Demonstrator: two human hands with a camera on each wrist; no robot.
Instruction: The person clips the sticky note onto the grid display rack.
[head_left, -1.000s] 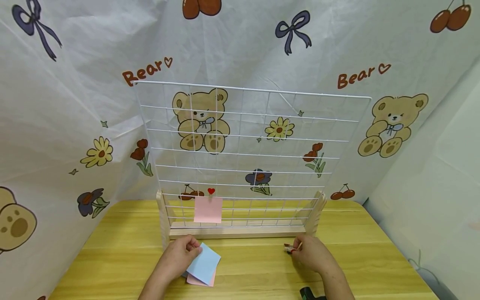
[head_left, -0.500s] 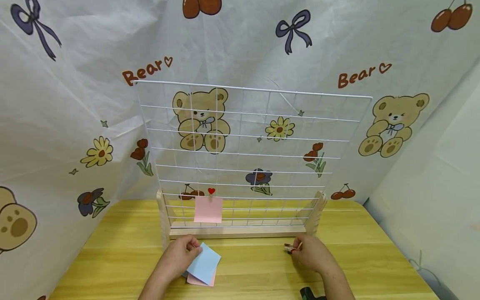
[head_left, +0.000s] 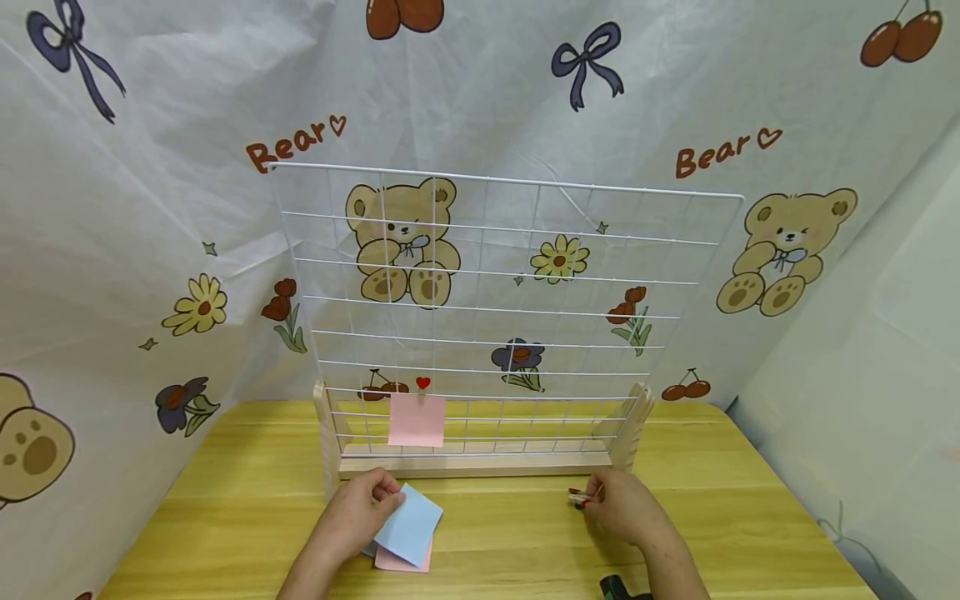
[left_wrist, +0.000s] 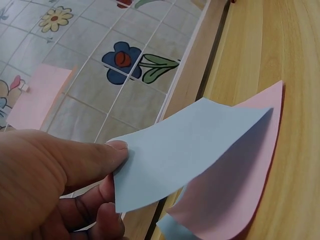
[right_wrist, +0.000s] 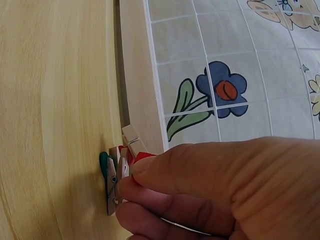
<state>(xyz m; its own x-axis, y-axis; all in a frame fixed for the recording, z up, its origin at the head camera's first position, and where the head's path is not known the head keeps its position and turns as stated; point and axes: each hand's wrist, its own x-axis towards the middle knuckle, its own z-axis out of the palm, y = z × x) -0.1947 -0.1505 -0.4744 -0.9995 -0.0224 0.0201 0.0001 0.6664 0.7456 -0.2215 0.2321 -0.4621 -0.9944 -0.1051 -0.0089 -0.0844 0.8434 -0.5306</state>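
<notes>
Between its thumb and fingers, my left hand (head_left: 352, 512) pinches a light blue paper note (head_left: 411, 529) at one edge. Under it lie a pink note (left_wrist: 255, 170) and a corner of another blue note (left_wrist: 175, 230), both partly covered. My right hand (head_left: 622, 504) pinches a small wooden clothespin (right_wrist: 132, 137) with a red end, low over the table near the rack. Beside the fingertips is another clothespin with a green end (right_wrist: 104, 162); the fingers hide part of this cluster. A pink note (head_left: 417, 421) hangs on the white wire grid under a red heart clothespin (head_left: 423, 383).
The grid stands in a wooden base (head_left: 480, 467) at the back of the wooden table (head_left: 510, 533). A bear-print cloth (head_left: 187, 192) hangs behind it. A dark object (head_left: 613, 587) lies at the front edge by the right forearm, mostly cut off by the frame.
</notes>
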